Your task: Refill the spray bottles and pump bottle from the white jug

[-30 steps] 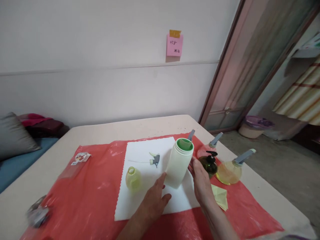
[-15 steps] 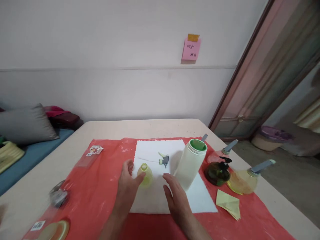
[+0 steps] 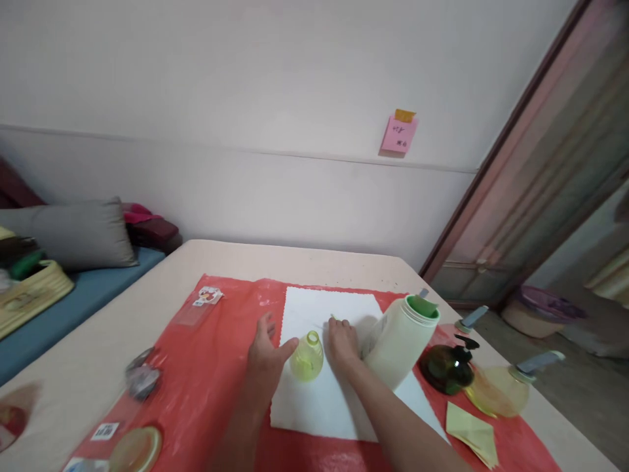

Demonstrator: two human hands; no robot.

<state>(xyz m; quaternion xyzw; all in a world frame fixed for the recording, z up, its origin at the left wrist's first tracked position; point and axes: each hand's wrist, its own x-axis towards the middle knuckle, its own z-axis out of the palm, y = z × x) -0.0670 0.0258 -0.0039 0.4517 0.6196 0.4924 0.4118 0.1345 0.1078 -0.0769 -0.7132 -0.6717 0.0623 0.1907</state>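
Note:
A small translucent yellow-green bottle (image 3: 306, 362) stands uncapped on a white cloth (image 3: 319, 416). My left hand (image 3: 266, 357) is just left of it, thumb and fingers apart, holding nothing. To the bottle's right, my right hand (image 3: 343, 342) has its fingers curled down on the trigger spray head, which it mostly hides. Only a pale green tip of the spray head (image 3: 333, 317) shows past the fingers. A tall whitish bottle (image 3: 397, 347) with a green piece in its mouth stands right of that hand, partly behind the forearm.
On the red sheet (image 3: 221, 367), a dark green pump bottle (image 3: 447, 369), a yellow spray bottle (image 3: 501, 391) and yellow paper squares (image 3: 472, 432) lie to the right. A crumpled grey item (image 3: 142, 379) and a round lid (image 3: 136, 451) are at left.
My right hand has moved forward and closed over the spray head. My left hand stays open beside the small bottle. The view has shifted, so everything sits lower and further right.

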